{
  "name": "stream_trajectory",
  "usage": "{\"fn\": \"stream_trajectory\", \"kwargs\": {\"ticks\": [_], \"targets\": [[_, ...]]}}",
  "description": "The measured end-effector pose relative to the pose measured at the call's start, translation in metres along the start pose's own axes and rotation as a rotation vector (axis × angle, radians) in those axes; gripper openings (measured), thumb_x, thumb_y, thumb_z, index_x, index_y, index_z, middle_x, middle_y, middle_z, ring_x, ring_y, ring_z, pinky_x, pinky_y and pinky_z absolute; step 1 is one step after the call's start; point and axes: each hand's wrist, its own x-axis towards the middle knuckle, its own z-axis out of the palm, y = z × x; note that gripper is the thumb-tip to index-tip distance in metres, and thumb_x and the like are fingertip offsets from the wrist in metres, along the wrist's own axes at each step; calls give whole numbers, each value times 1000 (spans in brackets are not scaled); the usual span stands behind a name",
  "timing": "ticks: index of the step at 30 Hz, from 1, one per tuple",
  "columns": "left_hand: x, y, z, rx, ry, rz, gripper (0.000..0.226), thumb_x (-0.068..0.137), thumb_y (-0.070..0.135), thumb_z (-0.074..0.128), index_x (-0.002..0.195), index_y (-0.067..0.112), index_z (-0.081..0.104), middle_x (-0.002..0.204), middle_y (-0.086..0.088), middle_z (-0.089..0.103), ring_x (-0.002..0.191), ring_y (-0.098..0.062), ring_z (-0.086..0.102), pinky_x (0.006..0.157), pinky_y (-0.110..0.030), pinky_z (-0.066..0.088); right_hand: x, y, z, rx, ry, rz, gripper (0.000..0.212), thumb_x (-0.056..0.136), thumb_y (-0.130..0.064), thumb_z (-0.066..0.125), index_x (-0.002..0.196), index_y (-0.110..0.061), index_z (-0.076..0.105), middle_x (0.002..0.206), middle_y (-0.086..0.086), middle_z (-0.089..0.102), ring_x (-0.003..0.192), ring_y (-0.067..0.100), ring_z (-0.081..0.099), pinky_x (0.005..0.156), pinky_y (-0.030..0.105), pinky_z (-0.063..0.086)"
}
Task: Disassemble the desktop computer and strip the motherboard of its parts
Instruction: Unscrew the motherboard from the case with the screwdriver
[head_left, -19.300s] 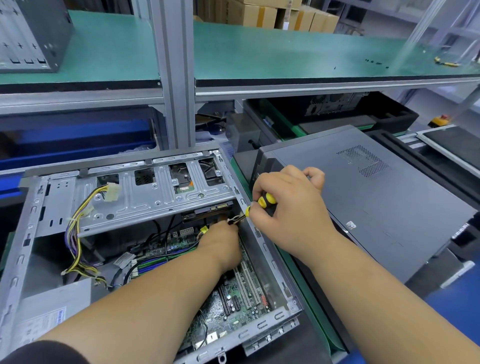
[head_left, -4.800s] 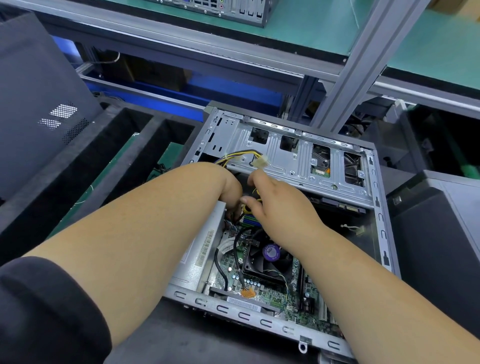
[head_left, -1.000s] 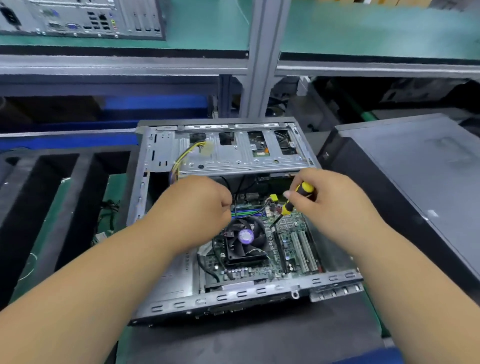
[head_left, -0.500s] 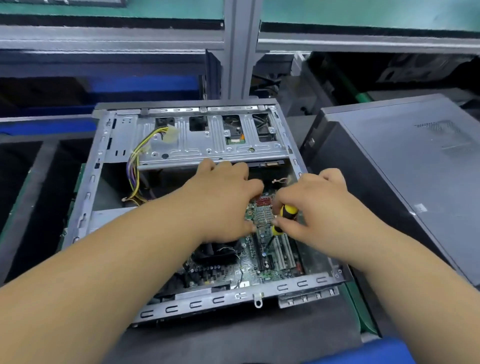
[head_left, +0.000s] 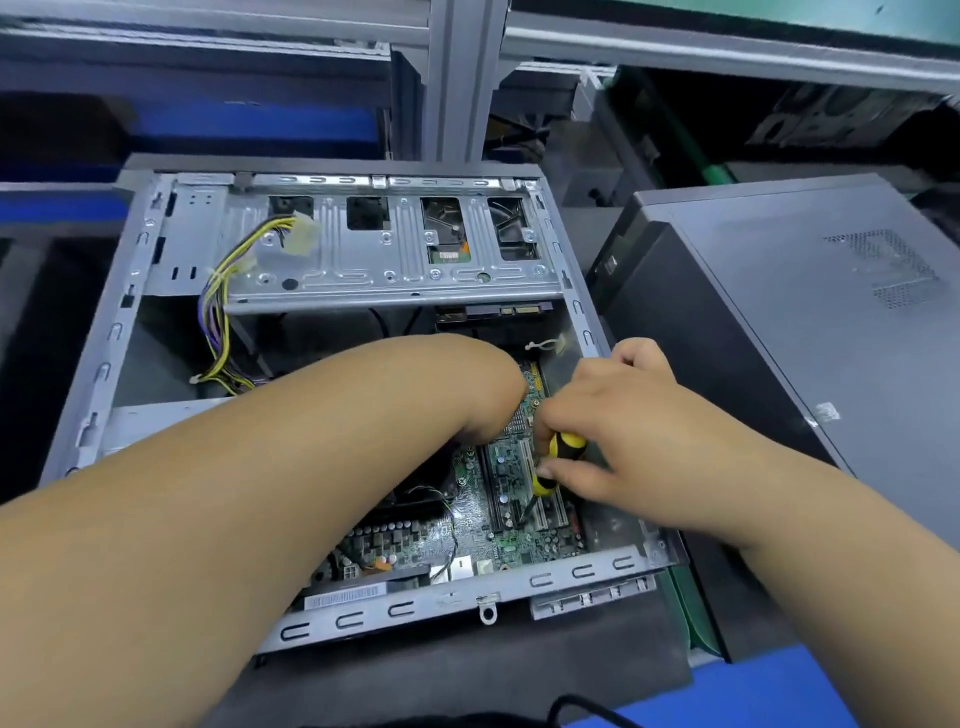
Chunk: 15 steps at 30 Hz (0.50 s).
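Note:
The open grey computer case (head_left: 104, 364) lies on its side in front of me. Its green motherboard (head_left: 498, 530) shows at the lower right of the case. My left hand (head_left: 488, 400) bends down into the case over the board; its fingers are hidden behind the wrist. My right hand (head_left: 613, 441) grips a yellow-and-black screwdriver (head_left: 566, 449). The tip points down at the board beside the expansion slots (head_left: 545, 514). A metal drive cage (head_left: 395, 260) spans the far side. A yellow-and-purple cable bundle (head_left: 221, 322) with a white connector (head_left: 301, 234) hangs over it.
A closed dark grey tower (head_left: 805, 322) lies just right of the case. A grey shelf post (head_left: 457, 78) rises behind. Black foam compartments (head_left: 31, 338) sit to the left. A blue surface (head_left: 753, 691) and a black cable (head_left: 587, 712) are at the near edge.
My left hand has dipped deeper into the case, and its fingers have gone out of sight. My right hand has brought the screwdriver lower, toward the near slots.

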Motion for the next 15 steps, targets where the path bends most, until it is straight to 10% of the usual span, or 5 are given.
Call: {"fn": "stream_trajectory", "kwargs": {"ticks": [9,15], "targets": [[13,-7,27,-120,58,171,31,90,34,59,121,30,57,115,8,60,103,-19,55,82,-31,42,-8,-5,5,92,4,-29,14,87,-46,66,84,-32,65,71,-17,52,85,3,44,98,36,25],[21,-1,35,-114,65,238,22,88,40,59,109,31,57,77,13,46,85,-16,46,86,-34,41,-5,-11,11,76,-32,-34,15,88,-46,65,87,-31,67,73,-11,59,86,8,47,99,39,25]]}}
